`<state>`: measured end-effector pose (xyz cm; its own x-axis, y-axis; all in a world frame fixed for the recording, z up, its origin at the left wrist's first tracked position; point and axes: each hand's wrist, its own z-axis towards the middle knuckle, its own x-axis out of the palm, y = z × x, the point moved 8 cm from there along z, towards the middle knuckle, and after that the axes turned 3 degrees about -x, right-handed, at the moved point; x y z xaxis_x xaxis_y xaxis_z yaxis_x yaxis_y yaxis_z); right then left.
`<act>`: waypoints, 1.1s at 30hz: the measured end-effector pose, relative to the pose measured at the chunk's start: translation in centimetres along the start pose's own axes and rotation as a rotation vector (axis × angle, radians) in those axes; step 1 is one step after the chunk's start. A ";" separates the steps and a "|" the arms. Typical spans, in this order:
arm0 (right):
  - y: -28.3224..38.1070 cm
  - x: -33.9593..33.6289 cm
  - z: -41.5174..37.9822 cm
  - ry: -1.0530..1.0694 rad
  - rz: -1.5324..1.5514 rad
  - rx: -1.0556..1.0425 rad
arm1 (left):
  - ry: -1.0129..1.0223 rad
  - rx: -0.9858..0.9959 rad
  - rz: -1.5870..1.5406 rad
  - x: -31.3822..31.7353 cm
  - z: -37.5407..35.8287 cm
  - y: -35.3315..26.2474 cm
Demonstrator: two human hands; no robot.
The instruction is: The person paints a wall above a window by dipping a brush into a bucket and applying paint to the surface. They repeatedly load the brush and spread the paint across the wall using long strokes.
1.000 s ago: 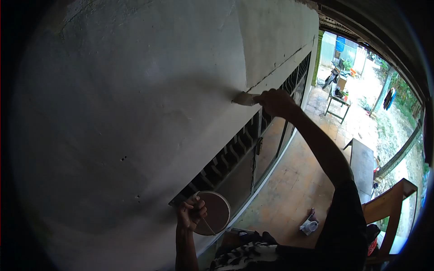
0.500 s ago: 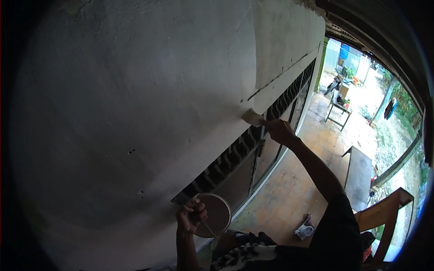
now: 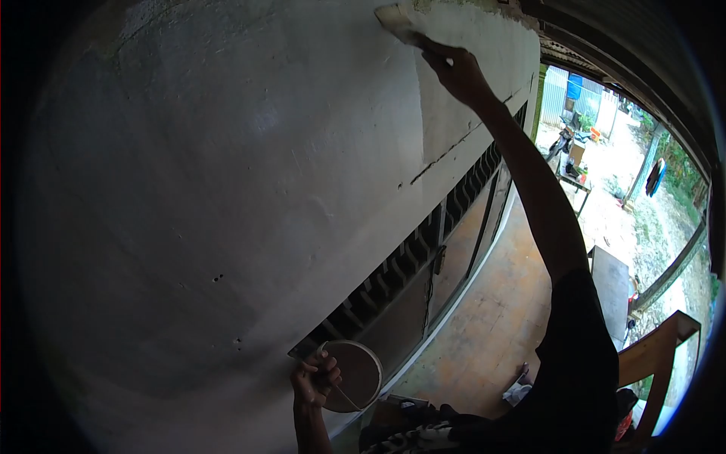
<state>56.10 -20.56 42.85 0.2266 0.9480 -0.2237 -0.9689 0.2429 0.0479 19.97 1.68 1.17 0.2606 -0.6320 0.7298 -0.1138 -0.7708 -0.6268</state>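
High on the pale wall (image 3: 265,151), my right hand (image 3: 458,76) is closed round the handle of a wide paintbrush (image 3: 395,21). The bristles touch the wall close to its rough top edge. Low in the view, my left hand (image 3: 316,378) is wrapped round the rim or handle of a round bucket (image 3: 354,377), whose inside looks dull brown. The bucket hangs beside the lower end of a dark patterned vent strip (image 3: 393,265). Which part of the bucket the fingers grip is hard to make out.
A wooden chair (image 3: 656,348) stands at the lower right, near a grey table (image 3: 608,291). Tiled floor (image 3: 491,310) lies below, with a small whitish item (image 3: 517,392) on it. Farther off are another table, a motorcycle and posts.
My right hand and the brush have moved up the wall, from beside the vent strip to near the top edge. My left hand still holds the bucket, slightly lower in view.
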 end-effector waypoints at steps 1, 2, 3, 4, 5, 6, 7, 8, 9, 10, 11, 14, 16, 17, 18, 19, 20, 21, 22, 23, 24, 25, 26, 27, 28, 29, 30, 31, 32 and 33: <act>0.3 0.3 -2.6 0.007 0.002 0.011 | -0.002 -0.002 -0.002 0.1 0.0 0.0; -0.8 1.3 -6.1 0.106 -0.005 0.125 | -0.020 0.005 0.005 0.2 0.1 0.0; -1.9 1.9 -10.3 0.207 -0.012 0.239 | -0.038 0.012 0.011 0.1 0.1 0.0; -2.1 2.4 -14.4 0.337 -0.050 0.304 | -0.042 0.009 0.006 0.0 0.1 -0.1; -2.9 2.9 -18.9 0.495 -0.086 0.355 | -0.043 0.005 0.005 0.1 0.2 -0.1; -1.2 2.5 -21.3 0.766 -0.217 0.441 | -0.042 0.001 0.005 0.1 0.3 -0.1; -2.4 3.0 -24.6 0.900 -0.278 0.343 | -0.043 -0.001 0.000 0.3 0.4 0.0; -3.3 3.4 -25.6 1.010 -0.319 0.307 | -0.046 0.000 0.000 0.4 0.6 -0.1; -4.4 3.8 -26.4 1.117 -0.360 0.269 | -0.049 0.003 0.003 0.5 0.8 -0.1; -4.9 3.9 -24.8 1.126 -0.367 0.286 | -0.049 0.004 0.006 0.8 0.9 -0.1; -4.5 3.9 -22.1 1.134 -0.372 0.304 | -0.052 0.000 0.014 1.0 0.9 -0.1; -3.3 3.1 -10.8 1.042 -0.463 0.218 | -0.052 0.004 0.027 1.3 0.8 -0.2; -2.3 1.8 -2.6 0.940 -0.482 0.009 | -0.048 0.017 0.032 1.4 0.6 -0.4; -1.6 0.5 1.3 0.816 -0.535 -0.132 | -0.033 0.004 0.033 1.5 0.6 -0.3; -0.3 -1.8 4.8 0.719 -0.503 0.037 | -0.019 -0.011 0.033 1.6 0.6 -0.3; 1.3 -3.8 7.7 0.639 -0.531 0.067 | -0.018 -0.006 0.033 1.7 0.7 -0.5; 5.0 -6.4 9.9 0.468 -0.519 0.030 | -0.008 -0.005 0.027 1.8 0.8 -0.5; 3.9 -7.4 11.8 0.262 -0.357 -0.158 | 0.000 -0.007 0.019 1.9 1.0 -0.4; 4.5 -7.8 11.5 0.225 -0.373 -0.078 | 0.002 -0.010 0.014 1.9 1.1 -0.2; 5.3 -8.1 11.1 0.189 -0.390 0.004 | 0.001 -0.006 0.015 1.8 1.3 -0.1; 4.9 -7.1 10.3 0.187 -0.371 -0.081 | -0.001 -0.001 0.018 1.8 1.5 -0.1; 3.6 -5.5 8.6 0.183 -0.349 -0.167 | 0.001 -0.002 0.014 1.8 1.6 0.1; 0.9 -3.1 6.0 0.259 -0.349 -0.085 | 0.000 -0.008 0.002 1.8 1.6 0.2; 0.9 -1.5 2.8 0.292 -0.242 0.014 | 0.001 -0.013 -0.009 1.7 1.7 0.3; 1.2 -0.2 -1.0 0.143 -0.072 -0.204 | 0.002 -0.015 -0.011 1.6 1.7 0.4; 0.4 1.1 -4.5 0.263 -0.040 -0.005 | 0.001 -0.010 0.006 1.3 1.8 0.5; 1.0 1.5 -7.8 0.384 -0.036 0.165 | 0.000 -0.002 0.023 1.1 1.8 0.5; 0.8 2.1 -11.2 0.450 -0.072 0.223 | 0.001 -0.003 0.018 0.9 1.8 0.3; 0.8 2.6 -14.6 0.592 -0.086 0.249 | 0.017 -0.015 0.022 0.9 1.8 0.2; 0.5 3.0 -17.7 0.739 -0.101 0.276 | 0.033 -0.029 0.024 1.1 1.8 0.4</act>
<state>54.50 -21.26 25.02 0.0933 0.5601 -0.8232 -0.8655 0.4543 0.2110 21.98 0.81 1.21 0.2258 -0.6519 0.7239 -0.1477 -0.7574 -0.6360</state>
